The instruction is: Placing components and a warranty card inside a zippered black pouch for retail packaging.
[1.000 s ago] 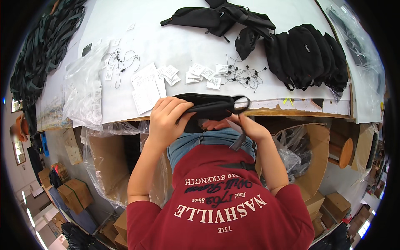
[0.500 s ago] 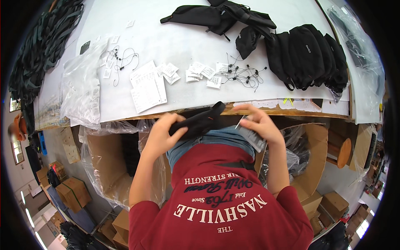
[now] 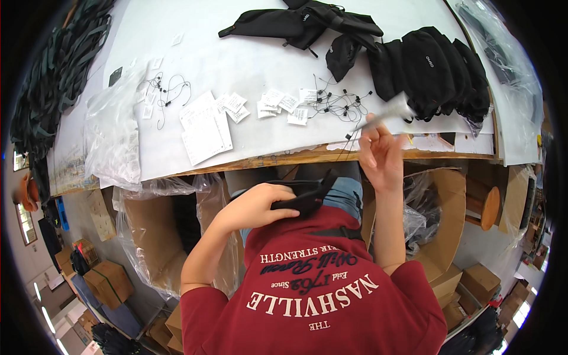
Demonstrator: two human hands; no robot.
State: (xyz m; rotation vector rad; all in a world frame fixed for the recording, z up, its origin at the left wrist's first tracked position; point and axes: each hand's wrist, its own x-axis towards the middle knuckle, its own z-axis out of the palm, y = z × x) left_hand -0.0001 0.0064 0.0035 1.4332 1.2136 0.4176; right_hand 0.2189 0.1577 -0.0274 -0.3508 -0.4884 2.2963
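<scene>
My left hand (image 3: 265, 206) is closed on a black fabric pouch (image 3: 309, 197), held against my lap just in front of the shirt. A loop of the pouch sticks up at its right end. My right hand (image 3: 382, 155) is raised at the table's front edge, palm up. Between its fingertips is a pale hang tag (image 3: 390, 112), smeared by motion, with a thin dark cord (image 3: 349, 137) hanging beside it. Beyond that hand lie a tangle of black tag cords (image 3: 340, 106) and several small white labels (image 3: 283, 102).
Black bags (image 3: 431, 71) are piled at the right of the white table (image 3: 260, 139), with more black bags (image 3: 307, 26) at the back. Paper sheets (image 3: 206, 127), clear plastic (image 3: 112, 130) and black straps (image 3: 56, 77) lie to the left. Open cardboard boxes (image 3: 151, 236) stand below the edge.
My right hand has lifted the tag up and away from the pouch, over the table edge. My left hand has drawn the pouch closer to my body and slightly right.
</scene>
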